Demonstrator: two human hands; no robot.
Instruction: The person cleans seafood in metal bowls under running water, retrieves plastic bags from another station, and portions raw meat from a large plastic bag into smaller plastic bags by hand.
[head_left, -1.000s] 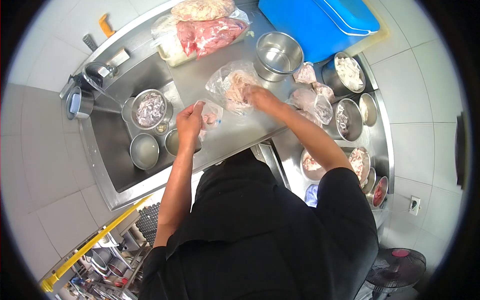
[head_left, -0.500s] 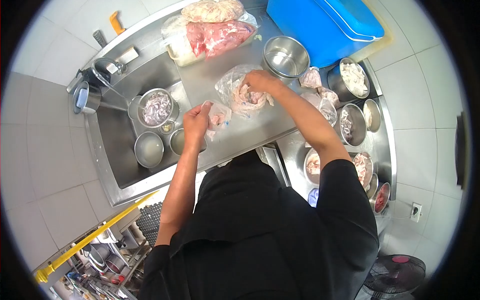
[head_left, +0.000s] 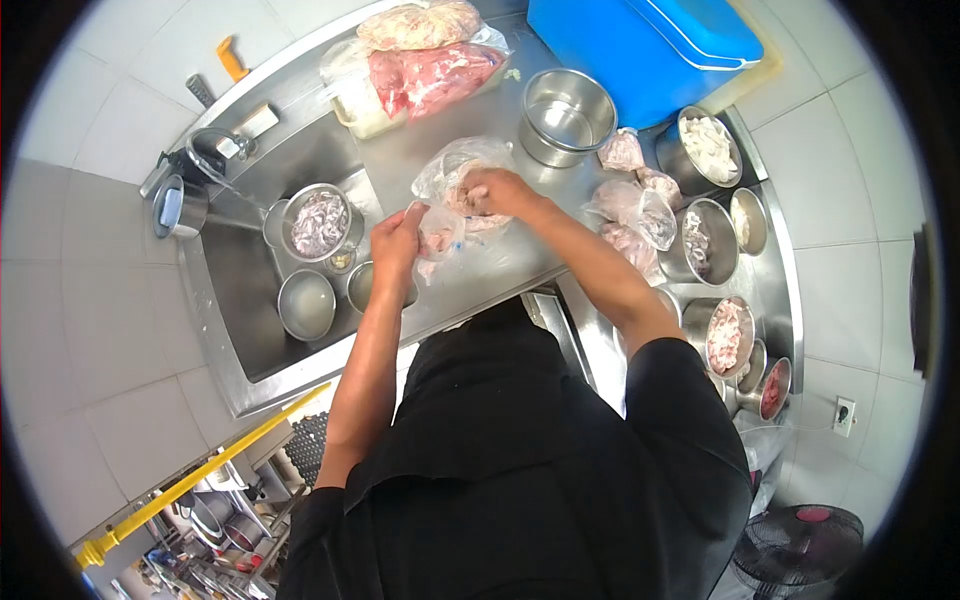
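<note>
My left hand [head_left: 397, 238] is closed on the rim of a small clear plastic bag [head_left: 438, 238] with pale pink meat pieces in it. Just to the right, my right hand [head_left: 492, 190] reaches into a larger open plastic bag [head_left: 445, 168] of raw meat on the steel counter. Its fingers are curled into the meat [head_left: 487, 226]; the fingertips are partly hidden, so what exactly they grip is not clear. The two bags lie side by side, close together. Beyond them is a shiny steel pot [head_left: 568, 118].
The sink [head_left: 230, 330] on the left holds steel bowls, one with greyish strips [head_left: 320, 222]. A tray of bagged meat [head_left: 435, 80] and a blue cooler [head_left: 640, 60] stand at the back. Filled bags [head_left: 622, 204] and several steel bowls [head_left: 727, 338] line the right side.
My right hand has shifted left and slightly down, closer to the small bag, with its fingers in the larger bag. My left hand keeps its hold. The view has shifted slightly.
</note>
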